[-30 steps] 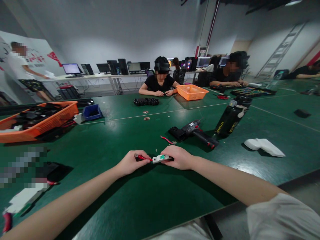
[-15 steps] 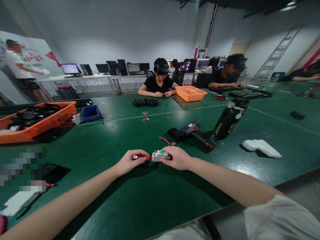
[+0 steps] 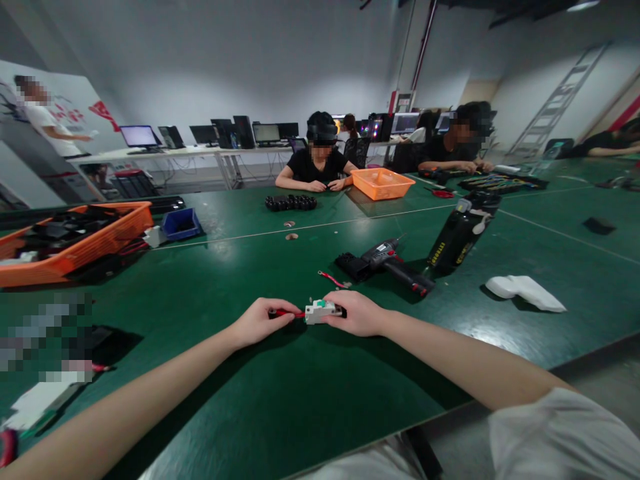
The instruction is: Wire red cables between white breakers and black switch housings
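Over the green table [image 3: 240,407], my right hand [image 3: 362,313] grips a small white circuit breaker [image 3: 317,313] with a green part on top. My left hand [image 3: 257,323] pinches a short red wire [image 3: 299,315] between thumb and fingers. One end of that wire meets the left end of the breaker; whether it sits inside the terminal I cannot tell. The other end looks dark beside my left fingers. Just beyond my hands lies another red wire [image 3: 330,278] with a metal lug. A cordless screwdriver [image 3: 393,265] rests behind my right hand.
A black bottle [image 3: 459,233] and a white piece [image 3: 525,293] are at right. An orange basket [image 3: 100,248] of black parts and a blue bin [image 3: 183,225] are at left. Another breaker [image 3: 45,403] lies near my left forearm. A co-worker [image 3: 320,167] sits opposite beside an orange basket [image 3: 383,185].
The red wire has turned in my left fingers: its outer end showed a silver lug and now looks dark. Both hands remain in almost the same place.
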The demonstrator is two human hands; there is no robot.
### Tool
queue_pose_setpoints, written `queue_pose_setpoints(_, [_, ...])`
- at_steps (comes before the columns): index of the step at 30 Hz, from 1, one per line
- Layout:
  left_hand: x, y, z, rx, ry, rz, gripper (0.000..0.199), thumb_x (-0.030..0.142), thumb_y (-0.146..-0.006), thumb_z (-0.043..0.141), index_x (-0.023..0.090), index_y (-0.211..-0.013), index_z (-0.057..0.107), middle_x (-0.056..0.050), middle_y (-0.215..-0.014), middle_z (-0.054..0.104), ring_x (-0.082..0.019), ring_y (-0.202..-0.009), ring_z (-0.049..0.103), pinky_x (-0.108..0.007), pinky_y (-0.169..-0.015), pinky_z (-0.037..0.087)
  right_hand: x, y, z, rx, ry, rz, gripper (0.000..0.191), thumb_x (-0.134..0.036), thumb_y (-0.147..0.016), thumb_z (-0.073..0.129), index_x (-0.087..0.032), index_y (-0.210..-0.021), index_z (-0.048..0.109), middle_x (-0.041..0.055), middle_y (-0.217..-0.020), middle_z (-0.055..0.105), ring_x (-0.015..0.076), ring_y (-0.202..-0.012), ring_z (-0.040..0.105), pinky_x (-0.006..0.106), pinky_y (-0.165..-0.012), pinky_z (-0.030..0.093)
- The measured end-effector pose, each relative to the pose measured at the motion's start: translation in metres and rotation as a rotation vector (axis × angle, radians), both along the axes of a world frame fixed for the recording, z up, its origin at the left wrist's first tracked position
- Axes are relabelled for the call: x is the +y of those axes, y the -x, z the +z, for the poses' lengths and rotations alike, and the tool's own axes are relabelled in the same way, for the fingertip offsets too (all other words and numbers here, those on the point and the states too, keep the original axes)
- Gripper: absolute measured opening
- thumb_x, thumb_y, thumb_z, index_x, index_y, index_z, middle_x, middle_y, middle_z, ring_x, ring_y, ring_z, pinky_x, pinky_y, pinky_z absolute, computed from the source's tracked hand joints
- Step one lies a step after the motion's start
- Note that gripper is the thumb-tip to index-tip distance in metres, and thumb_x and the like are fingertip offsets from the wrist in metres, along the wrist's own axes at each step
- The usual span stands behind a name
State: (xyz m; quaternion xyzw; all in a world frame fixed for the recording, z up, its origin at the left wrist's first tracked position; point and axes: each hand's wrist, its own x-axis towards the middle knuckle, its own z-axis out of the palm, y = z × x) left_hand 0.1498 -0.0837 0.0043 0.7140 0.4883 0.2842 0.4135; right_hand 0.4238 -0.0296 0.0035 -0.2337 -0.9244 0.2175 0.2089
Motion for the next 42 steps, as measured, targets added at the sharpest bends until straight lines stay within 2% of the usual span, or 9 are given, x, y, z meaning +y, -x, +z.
queue_pose_setpoints(5, [0.001,0.001,0.001,-0.09,0.049,0.049,0.03,0.043,-0.082,0.069,0.018,-0.096,0.077,-0.007,-0.087,0.076,-0.016,-0.072,0.067,-0.028,-0.069,0.055,0.003,0.001,0.001,0.095,0.226,0.006,0.02,-0.034,-0.092,0.063,-0.017,-0.102,0.062,0.0019,-0.086,0.065,0.0162,-0.074,0.058,0.026,-0.064,0.041])
queue_pose_setpoints(8, [0.001,0.001,0.002,-0.131,0.057,0.072,0.03,0.044,-0.08,0.072,0.017,-0.092,0.075,-0.007,-0.087,0.075,-0.015,-0.07,0.065,-0.028,-0.068,0.055,0.005,0.001,0.0,0.126,0.292,-0.002,0.022,-0.035,-0.091,0.064,-0.016,-0.102,0.062,0.0018,-0.086,0.064,0.0163,-0.074,0.058,0.026,-0.064,0.042])
queue_pose_setpoints(12, [0.003,0.002,0.0,-0.192,0.054,0.106,0.029,0.044,-0.078,0.074,0.017,-0.088,0.072,-0.005,-0.086,0.074,-0.014,-0.069,0.063,-0.028,-0.069,0.054,0.008,0.001,-0.005,0.148,0.315,-0.021,0.026,-0.037,-0.09,0.064,-0.016,-0.104,0.061,0.0024,-0.088,0.064,0.0166,-0.074,0.058,0.026,-0.064,0.044])
queue_pose_setpoints(17, [0.008,0.007,-0.006,-0.264,0.063,0.163,0.029,0.042,-0.076,0.076,0.017,-0.088,0.069,-0.003,-0.082,0.071,-0.011,-0.064,0.06,-0.025,-0.061,0.05,0.011,0.001,-0.004,0.181,0.336,-0.058,0.028,-0.037,-0.088,0.065,-0.014,-0.104,0.062,0.0043,-0.092,0.066,0.0179,-0.078,0.059,0.029,-0.068,0.046])
queue_pose_setpoints(24, [0.005,0.006,-0.002,-0.231,0.062,0.096,0.028,0.042,-0.08,0.073,0.016,-0.09,0.069,-0.004,-0.087,0.071,-0.011,-0.066,0.059,-0.025,-0.065,0.051,0.009,0.001,0.001,0.144,0.352,-0.02,0.031,-0.041,-0.09,0.064,-0.014,-0.106,0.062,0.0039,-0.092,0.065,0.017,-0.076,0.058,0.027,-0.066,0.044])
queue_pose_setpoints(31, [0.003,0.003,-0.004,-0.112,0.024,0.043,0.031,0.046,-0.084,0.068,0.017,-0.093,0.07,-0.006,-0.092,0.073,-0.014,-0.074,0.064,-0.029,-0.071,0.055,0.005,-0.001,0.001,0.102,0.291,-0.021,0.023,-0.036,-0.091,0.064,-0.016,-0.103,0.061,0.0017,-0.089,0.063,0.0159,-0.075,0.058,0.026,-0.066,0.042])
queue_pose_setpoints(35, [0.0,0.001,-0.008,0.052,-0.063,0.0,0.028,0.044,-0.088,0.063,0.019,-0.097,0.071,-0.004,-0.096,0.073,-0.017,-0.083,0.067,-0.031,-0.079,0.055,0.001,-0.002,0.003,0.023,0.176,0.014,0.017,-0.032,-0.091,0.064,-0.017,-0.098,0.06,0.0013,-0.087,0.062,0.0154,-0.073,0.055,0.025,-0.064,0.039])
queue_pose_setpoints(42, [-0.002,-0.001,-0.006,0.251,-0.433,-0.015,0.014,0.032,-0.091,0.062,0.021,-0.091,0.071,-0.003,-0.092,0.07,-0.017,-0.091,0.062,-0.032,-0.082,0.052,0.0,-0.002,0.004,-0.036,0.08,-0.008,0.016,-0.029,-0.089,0.066,-0.018,-0.1,0.06,0.0032,-0.091,0.066,0.0172,-0.077,0.058,0.026,-0.064,0.038])
